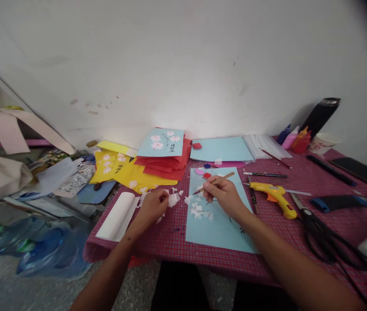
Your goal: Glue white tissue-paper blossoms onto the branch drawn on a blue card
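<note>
My right hand (222,194) grips a wooden-handled paintbrush (225,176), its dark tip pointing left over a light blue sheet (217,237). White paper petals (199,211) and dark painted strokes lie on that sheet. Pink (199,171), red (207,176) and blue spots of what looks like paint sit around its top edge. To the left, my left hand (154,205) is closed, thumb and fingers pinched at a white paper scrap (173,199). More white scraps are scattered about it. A white paper roll (116,218) rests beside my left wrist.
Finished-looking flower cards (160,144) top a red paper stack; yellow cards (105,166) lie left. On the right are a yellow glue gun (276,196), black scissors (326,237), a blue-handled tool (337,203), paint bottles (290,138) and a black flask (321,116). Water jugs (40,250) stand below.
</note>
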`<action>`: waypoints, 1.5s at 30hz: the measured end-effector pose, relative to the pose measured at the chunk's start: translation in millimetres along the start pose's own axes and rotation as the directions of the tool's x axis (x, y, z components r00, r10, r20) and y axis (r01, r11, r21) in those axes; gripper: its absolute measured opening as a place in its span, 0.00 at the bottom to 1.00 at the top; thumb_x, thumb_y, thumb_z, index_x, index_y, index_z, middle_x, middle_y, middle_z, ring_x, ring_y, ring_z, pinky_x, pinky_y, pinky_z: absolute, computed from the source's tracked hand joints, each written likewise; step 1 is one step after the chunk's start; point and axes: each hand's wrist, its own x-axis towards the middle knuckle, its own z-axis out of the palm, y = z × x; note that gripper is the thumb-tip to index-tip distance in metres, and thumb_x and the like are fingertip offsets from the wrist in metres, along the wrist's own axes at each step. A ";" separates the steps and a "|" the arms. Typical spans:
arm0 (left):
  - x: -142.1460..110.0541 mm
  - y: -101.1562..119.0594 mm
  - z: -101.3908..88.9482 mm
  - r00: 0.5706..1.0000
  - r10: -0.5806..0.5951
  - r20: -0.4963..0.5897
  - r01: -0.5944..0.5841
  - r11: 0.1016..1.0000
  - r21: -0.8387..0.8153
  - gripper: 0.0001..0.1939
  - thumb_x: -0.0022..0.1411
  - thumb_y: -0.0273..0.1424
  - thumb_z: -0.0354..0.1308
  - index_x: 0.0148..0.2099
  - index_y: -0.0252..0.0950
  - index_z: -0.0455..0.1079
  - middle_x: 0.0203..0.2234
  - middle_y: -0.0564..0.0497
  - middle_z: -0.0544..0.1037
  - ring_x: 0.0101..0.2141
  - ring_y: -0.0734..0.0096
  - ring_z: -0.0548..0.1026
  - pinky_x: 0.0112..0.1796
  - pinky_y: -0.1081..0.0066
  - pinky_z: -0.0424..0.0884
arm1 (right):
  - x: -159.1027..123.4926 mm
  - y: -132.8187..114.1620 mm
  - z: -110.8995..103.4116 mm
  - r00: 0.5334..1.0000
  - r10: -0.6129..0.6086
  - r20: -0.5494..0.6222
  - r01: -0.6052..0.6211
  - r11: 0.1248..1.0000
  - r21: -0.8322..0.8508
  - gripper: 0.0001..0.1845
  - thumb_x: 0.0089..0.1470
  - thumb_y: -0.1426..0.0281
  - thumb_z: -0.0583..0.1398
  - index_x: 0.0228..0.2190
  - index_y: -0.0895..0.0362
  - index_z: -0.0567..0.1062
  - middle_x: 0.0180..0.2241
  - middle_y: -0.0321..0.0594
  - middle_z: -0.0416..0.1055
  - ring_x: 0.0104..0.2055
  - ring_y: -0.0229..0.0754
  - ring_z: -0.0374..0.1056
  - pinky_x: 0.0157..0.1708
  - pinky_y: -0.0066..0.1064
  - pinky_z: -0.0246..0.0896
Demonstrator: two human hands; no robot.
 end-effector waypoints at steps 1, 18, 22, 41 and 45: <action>0.3 1.5 -1.3 1.000 -0.023 -0.022 0.022 0.998 -0.065 0.06 0.58 0.29 0.55 0.29 0.37 0.71 0.23 0.54 0.75 0.26 0.71 0.71 0.29 0.72 0.61 | 0.1 -0.4 0.3 1.000 -0.007 -0.013 0.007 1.000 -0.006 0.16 0.55 0.56 0.64 0.28 0.57 0.72 0.23 0.35 0.73 0.19 0.34 0.64 0.21 0.29 0.60; 45.5 80.0 44.9 0.983 0.088 0.161 0.058 0.683 -0.728 0.12 0.57 0.38 0.63 0.38 0.34 0.75 0.23 0.54 0.73 0.24 0.76 0.68 0.26 0.76 0.64 | 1.0 2.3 -3.7 0.990 -0.123 -0.075 0.112 0.984 -0.142 0.11 0.52 0.63 0.65 0.34 0.53 0.70 0.28 0.33 0.66 0.29 0.38 0.62 0.29 0.28 0.59; 44.5 72.5 56.4 0.985 0.067 0.159 0.082 0.630 -0.772 0.12 0.57 0.37 0.63 0.40 0.34 0.76 0.25 0.53 0.75 0.25 0.75 0.69 0.27 0.76 0.65 | 1.9 4.4 -3.5 0.992 -0.104 -0.067 0.093 0.985 -0.149 0.09 0.53 0.64 0.64 0.34 0.53 0.69 0.28 0.33 0.64 0.28 0.38 0.59 0.28 0.29 0.56; 41.7 62.3 59.0 0.993 -0.044 0.111 0.117 0.546 -0.830 0.11 0.54 0.36 0.66 0.36 0.34 0.75 0.23 0.55 0.74 0.23 0.77 0.69 0.26 0.76 0.65 | 4.0 14.6 -7.1 0.985 -0.098 -0.141 0.068 0.977 -0.201 0.09 0.51 0.65 0.64 0.33 0.53 0.70 0.28 0.33 0.64 0.29 0.39 0.60 0.30 0.29 0.58; 46.5 58.0 59.3 0.989 -0.128 0.072 0.124 0.463 -0.878 0.11 0.54 0.36 0.65 0.35 0.33 0.74 0.20 0.56 0.73 0.20 0.79 0.67 0.24 0.77 0.64 | 1.4 8.8 -6.4 0.983 -0.112 -0.144 0.085 0.980 -0.181 0.09 0.52 0.65 0.64 0.34 0.52 0.70 0.30 0.34 0.65 0.30 0.39 0.61 0.32 0.31 0.59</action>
